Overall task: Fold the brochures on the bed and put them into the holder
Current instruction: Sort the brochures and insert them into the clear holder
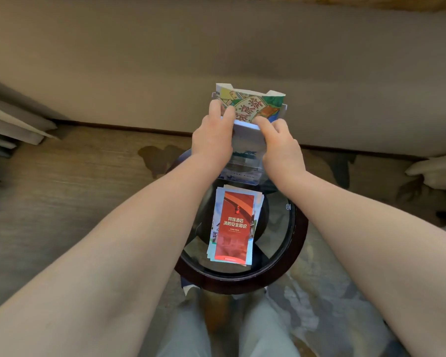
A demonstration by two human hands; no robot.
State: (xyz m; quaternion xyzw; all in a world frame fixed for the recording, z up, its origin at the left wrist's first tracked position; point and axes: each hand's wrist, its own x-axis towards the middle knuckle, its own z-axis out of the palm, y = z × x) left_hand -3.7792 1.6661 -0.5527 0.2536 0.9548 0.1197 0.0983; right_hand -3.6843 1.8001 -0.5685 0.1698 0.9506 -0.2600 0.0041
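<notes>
Brochure (255, 106), the colourful folded one with green, yellow and orange artwork, is up at 12 o'clock on the round glass worktop (300, 235), right at the clear holder (242, 167). Its top edge sticks up between the holder's see-through side walls, though I can't tell how far down it's seated. The left hand (211, 140) pinches its left edge, thumb on the front. The right hand (281, 145) pinches the lower right corner, fingers curled around it. So both hands are holding that one brochure. Paler blue-and-white leaflets (245, 140) sit in the tiers in front of it. Near 6 o'clock on the glass there's a loose stack of brochures (233, 225) lying flat, red one on top, well apart from the hands.
</notes>
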